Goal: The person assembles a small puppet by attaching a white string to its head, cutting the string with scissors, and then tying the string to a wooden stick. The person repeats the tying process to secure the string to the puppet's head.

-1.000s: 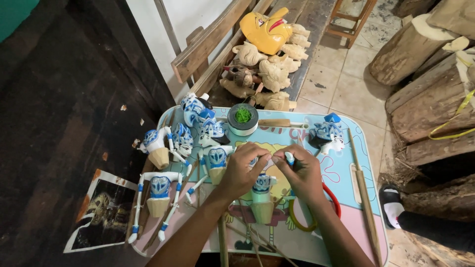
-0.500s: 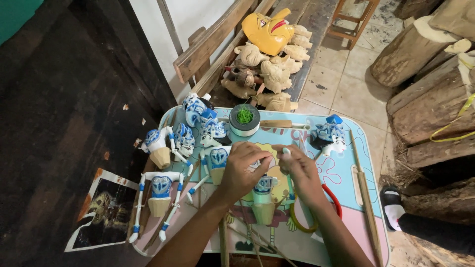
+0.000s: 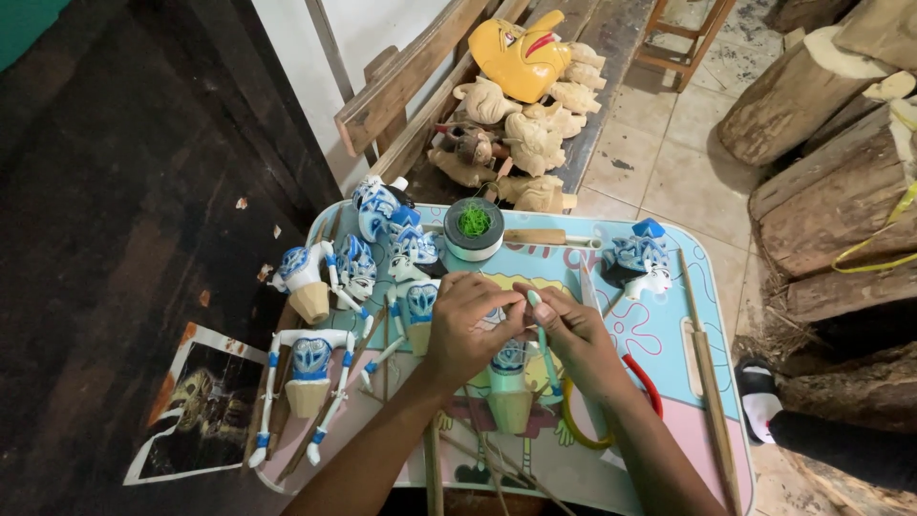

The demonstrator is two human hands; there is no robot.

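Observation:
Both hands meet over the middle of a small pastel-coloured table (image 3: pixel 669 344). My left hand (image 3: pixel 468 325) and my right hand (image 3: pixel 573 339) pinch the top of a blue-and-white wooden puppet body (image 3: pixel 509 382) that stands on the table. A thin pale arm piece (image 3: pixel 537 304) sticks up between my right fingers. The puppet's upper part is hidden under my fingers. A separate puppet head (image 3: pixel 635 263) with a blue crown lies to the right of my hands.
Several painted puppet bodies and heads (image 3: pixel 310 358) lie on the table's left half. A tape roll (image 3: pixel 475 227) with green thread sits at the far edge, thin sticks (image 3: pixel 712 382) at the right. Unpainted carvings and a yellow mask (image 3: pixel 521 57) rest on a bench behind. Logs (image 3: pixel 841 191) are stacked right.
My hands stay on the same puppet body in the middle of the table; the fingers have shifted only slightly at its top.

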